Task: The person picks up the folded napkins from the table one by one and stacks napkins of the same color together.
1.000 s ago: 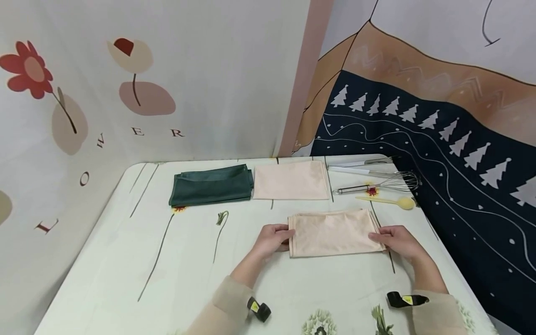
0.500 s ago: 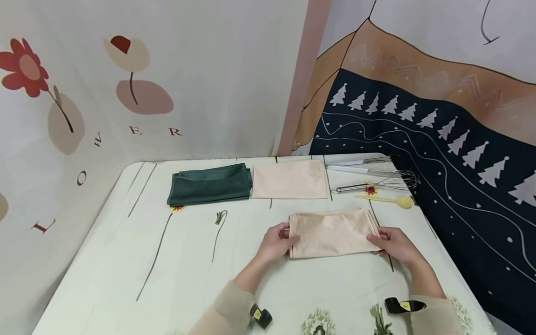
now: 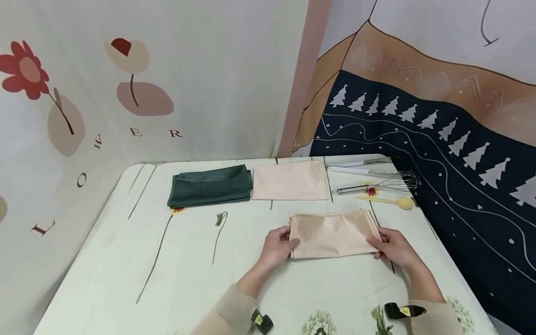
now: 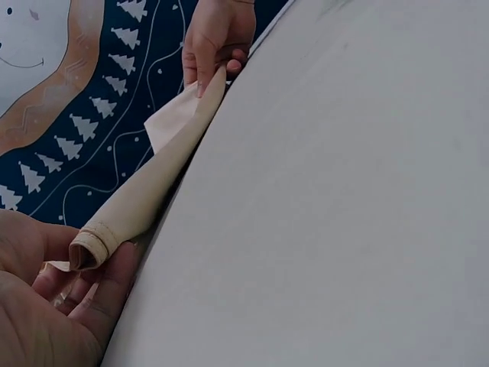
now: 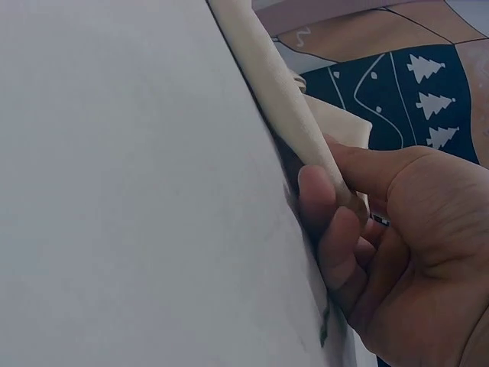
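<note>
A folded peach cloth (image 3: pixel 335 235) with a satiny sheen spans the gap between both hands on the near right part of the table. My left hand (image 3: pixel 276 246) pinches its left end, thumb on top and fingers underneath. At the right end, my right hand (image 3: pixel 395 246) grips the cloth the same way. In the left wrist view the cloth (image 4: pixel 145 191) shows rolled-looking layers at its end, between thumb and fingers. The right wrist view has the fingers (image 5: pixel 336 245) curled under the near fold. The underside of the cloth is hidden in the head view.
A folded dark green cloth (image 3: pixel 209 186) and a second folded peach cloth (image 3: pixel 291 180) lie side by side at the back. To their right are white-handled utensils (image 3: pixel 351 170), a wire whisk (image 3: pixel 377 184) and a yellow spoon (image 3: pixel 389 201). Printed curtains stand behind the floral-covered table (image 3: pixel 167 279).
My left thumb has moved further over the cloth's left end. My right hand has shifted slightly left and down, and the cloth's near edge now bends a little between the hands.
</note>
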Available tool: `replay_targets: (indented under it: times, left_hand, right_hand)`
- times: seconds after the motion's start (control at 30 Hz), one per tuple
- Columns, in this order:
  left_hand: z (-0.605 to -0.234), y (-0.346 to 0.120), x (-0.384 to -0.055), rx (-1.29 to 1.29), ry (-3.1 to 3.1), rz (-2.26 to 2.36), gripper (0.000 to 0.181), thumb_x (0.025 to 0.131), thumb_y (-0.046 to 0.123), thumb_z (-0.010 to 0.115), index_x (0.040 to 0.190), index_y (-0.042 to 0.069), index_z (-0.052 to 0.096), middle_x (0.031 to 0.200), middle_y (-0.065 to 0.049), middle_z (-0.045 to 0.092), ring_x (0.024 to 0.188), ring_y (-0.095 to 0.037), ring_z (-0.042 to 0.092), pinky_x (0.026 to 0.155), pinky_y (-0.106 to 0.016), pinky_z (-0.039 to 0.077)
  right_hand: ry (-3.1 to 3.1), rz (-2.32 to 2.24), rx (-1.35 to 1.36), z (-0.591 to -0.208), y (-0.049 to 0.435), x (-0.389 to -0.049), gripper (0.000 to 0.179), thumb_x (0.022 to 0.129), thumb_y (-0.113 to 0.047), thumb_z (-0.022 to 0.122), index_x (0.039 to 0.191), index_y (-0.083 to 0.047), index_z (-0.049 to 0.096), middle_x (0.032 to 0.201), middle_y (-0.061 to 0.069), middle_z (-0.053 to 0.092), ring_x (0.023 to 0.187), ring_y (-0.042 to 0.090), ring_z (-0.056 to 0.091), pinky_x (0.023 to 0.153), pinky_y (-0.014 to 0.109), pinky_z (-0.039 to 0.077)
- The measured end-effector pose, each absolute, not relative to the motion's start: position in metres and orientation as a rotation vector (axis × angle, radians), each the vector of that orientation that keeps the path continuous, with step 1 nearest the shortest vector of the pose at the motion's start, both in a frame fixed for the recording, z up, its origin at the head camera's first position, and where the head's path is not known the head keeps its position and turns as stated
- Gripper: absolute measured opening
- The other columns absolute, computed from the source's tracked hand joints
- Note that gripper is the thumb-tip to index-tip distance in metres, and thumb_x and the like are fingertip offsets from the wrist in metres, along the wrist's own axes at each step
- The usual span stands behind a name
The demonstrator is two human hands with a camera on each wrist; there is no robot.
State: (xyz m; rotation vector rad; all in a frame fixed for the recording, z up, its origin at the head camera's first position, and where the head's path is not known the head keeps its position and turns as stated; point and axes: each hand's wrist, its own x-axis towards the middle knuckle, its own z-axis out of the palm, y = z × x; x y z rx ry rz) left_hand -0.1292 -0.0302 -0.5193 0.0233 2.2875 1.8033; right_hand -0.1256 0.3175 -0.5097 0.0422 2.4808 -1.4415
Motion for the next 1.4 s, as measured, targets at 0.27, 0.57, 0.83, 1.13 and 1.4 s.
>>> replay_targets:
  times: [0.27, 0.57, 0.83, 1.13, 1.4]
  left_hand:
    - [-0.518, -0.032, -0.135, -0.011, 2.301, 1.844, 0.03, 0.092, 0.007, 0.072, 0.12, -0.003, 0.07, 0.098, -0.007, 0.07, 0.089, -0.016, 0.066, 0.077, -0.029, 0.056]
    - [-0.514, -0.038, -0.142, -0.073, 2.267, 1.896, 0.032, 0.094, 0.009, 0.07, 0.124, -0.003, 0.067, 0.106, -0.01, 0.069, 0.097, -0.02, 0.07, 0.079, -0.029, 0.059]
    - [-0.508, -0.051, -0.156, -0.161, 2.261, 1.937, 0.034, 0.094, 0.009, 0.07, 0.126, -0.002, 0.067, 0.107, -0.013, 0.068, 0.096, -0.021, 0.071, 0.076, -0.028, 0.059]
    - [-0.508, -0.068, -0.18, -0.27, 2.331, 1.922, 0.033, 0.093, 0.01, 0.071, 0.125, 0.001, 0.069, 0.108, -0.012, 0.067, 0.091, -0.018, 0.066, 0.074, -0.026, 0.056]
    - [-0.508, -0.082, -0.2, -0.278, 2.391, 1.93, 0.029, 0.094, 0.008, 0.071, 0.122, 0.0, 0.07, 0.108, -0.014, 0.068, 0.091, -0.021, 0.064, 0.073, -0.025, 0.053]
  right_hand:
    - [2.556, -1.469, 0.033, -0.51, 0.31, -0.128, 0.033, 0.102, -0.023, 0.063, 0.118, 0.007, 0.062, 0.069, 0.009, 0.062, 0.055, 0.016, 0.059, 0.047, 0.028, 0.049]
    - [2.644, -1.498, 0.01, -0.509, 0.298, -0.133, 0.028, 0.101, -0.02, 0.065, 0.113, 0.005, 0.065, 0.067, 0.01, 0.063, 0.054, 0.016, 0.06, 0.049, 0.027, 0.049]
    - [2.688, -1.549, 0.016, -0.51, 0.282, -0.145, 0.028, 0.1, -0.021, 0.066, 0.113, 0.004, 0.065, 0.077, 0.01, 0.066, 0.054, 0.015, 0.062, 0.047, 0.026, 0.048]
    - [2.669, -1.621, 0.01, -0.51, 0.261, -0.168, 0.03, 0.1, -0.019, 0.067, 0.118, 0.004, 0.066, 0.09, 0.017, 0.068, 0.055, 0.016, 0.064, 0.048, 0.025, 0.051]
    - [2.658, -1.702, -0.017, -0.504, 0.243, -0.189, 0.031, 0.099, -0.018, 0.067, 0.121, 0.004, 0.066, 0.099, 0.024, 0.068, 0.058, 0.014, 0.066, 0.051, 0.024, 0.054]
